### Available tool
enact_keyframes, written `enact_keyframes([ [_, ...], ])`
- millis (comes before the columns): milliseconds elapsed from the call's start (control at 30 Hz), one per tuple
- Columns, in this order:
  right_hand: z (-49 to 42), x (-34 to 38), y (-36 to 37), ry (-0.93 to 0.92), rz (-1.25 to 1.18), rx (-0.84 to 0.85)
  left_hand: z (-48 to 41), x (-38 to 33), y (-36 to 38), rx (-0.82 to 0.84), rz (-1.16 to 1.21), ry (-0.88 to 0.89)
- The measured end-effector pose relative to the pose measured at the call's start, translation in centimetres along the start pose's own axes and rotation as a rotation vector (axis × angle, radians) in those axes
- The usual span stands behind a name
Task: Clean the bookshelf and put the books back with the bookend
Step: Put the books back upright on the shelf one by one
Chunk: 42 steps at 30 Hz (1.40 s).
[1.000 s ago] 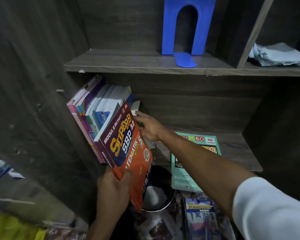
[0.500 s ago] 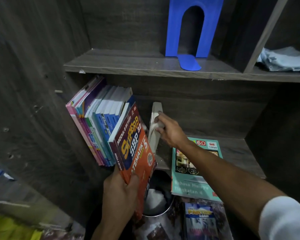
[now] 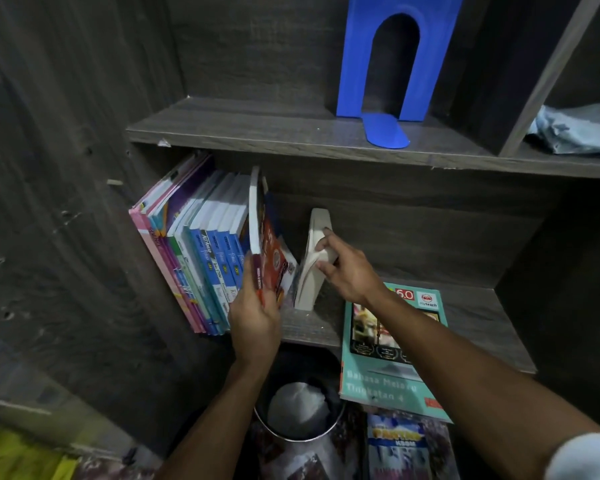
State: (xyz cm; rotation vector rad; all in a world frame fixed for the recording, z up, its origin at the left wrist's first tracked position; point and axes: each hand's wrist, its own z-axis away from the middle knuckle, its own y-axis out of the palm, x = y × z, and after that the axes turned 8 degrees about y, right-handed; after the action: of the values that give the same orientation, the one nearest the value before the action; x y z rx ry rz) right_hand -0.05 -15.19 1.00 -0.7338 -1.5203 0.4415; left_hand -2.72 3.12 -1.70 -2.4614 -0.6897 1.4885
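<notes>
A row of books (image 3: 201, 251) leans against the left wall of the lower shelf (image 3: 471, 306). My left hand (image 3: 255, 320) grips the bottom of an orange maths workbook (image 3: 269, 251) and holds it upright against the right end of the row. My right hand (image 3: 343, 268) holds a white bookend (image 3: 310, 271), tilted, just right of the workbook with a small gap between them. A teal textbook (image 3: 392, 355) lies flat on the lower shelf under my right forearm, overhanging the front edge. A blue bookend (image 3: 395, 64) stands on the upper shelf (image 3: 257, 123).
A crumpled light-blue cloth (image 3: 579, 129) lies in the upper right compartment. Below the shelf stand a round metal bin (image 3: 298, 410) and another book (image 3: 399, 448) on the floor. Something yellow (image 3: 18, 455) lies at the bottom left.
My left hand has pushed the orange workbook upright into the row. My right hand has pulled the white bookend out to the right, away from the books.
</notes>
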Motion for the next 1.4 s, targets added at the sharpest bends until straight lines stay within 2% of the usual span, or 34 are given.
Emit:
enact_keyframes([
  [200,0.3,-0.2,0.0,0.033,-0.037,0.008,0.4,-0.1,1.6,-0.071,-0.015,0.005],
  [300,0.3,0.0,0.1,0.042,-0.055,0.010,0.2,0.6,3.0,-0.039,-0.044,0.008],
  [433,0.2,0.2,0.4,0.059,-0.063,0.026,-0.9,1.4,4.6,0.044,-0.074,-0.130],
  [467,0.1,0.2,0.4,0.060,-0.067,0.030,-1.4,1.5,4.6,0.093,-0.129,-0.189],
  [533,0.1,0.2,0.4,0.064,-0.076,0.034,-2.3,1.8,3.9,0.290,-0.263,-0.290],
  [600,0.0,0.2,0.6,0.050,-0.081,0.028,-2.7,2.7,2.3,0.458,-0.357,-0.312],
  [633,0.0,0.2,0.7,0.045,-0.089,0.026,-2.9,3.4,1.5,0.481,-0.399,-0.315],
  [733,-0.1,0.4,1.2,0.040,-0.110,0.033,-3.2,5.2,0.2,0.463,-0.444,-0.320],
  [967,-0.5,1.9,2.3,0.023,0.000,0.098,-2.4,4.1,0.7,0.393,-0.521,-0.226],
  [1067,-0.7,2.4,2.0,0.026,0.012,0.141,-2.0,3.9,0.6,0.378,-0.531,-0.252],
  [1267,-1.0,3.2,1.3,0.047,0.041,0.158,-2.3,3.3,0.6,0.433,-0.473,-0.345],
  [1400,-0.7,2.6,1.5,0.054,0.046,0.128,-1.7,3.2,0.6,0.481,-0.469,-0.340],
])
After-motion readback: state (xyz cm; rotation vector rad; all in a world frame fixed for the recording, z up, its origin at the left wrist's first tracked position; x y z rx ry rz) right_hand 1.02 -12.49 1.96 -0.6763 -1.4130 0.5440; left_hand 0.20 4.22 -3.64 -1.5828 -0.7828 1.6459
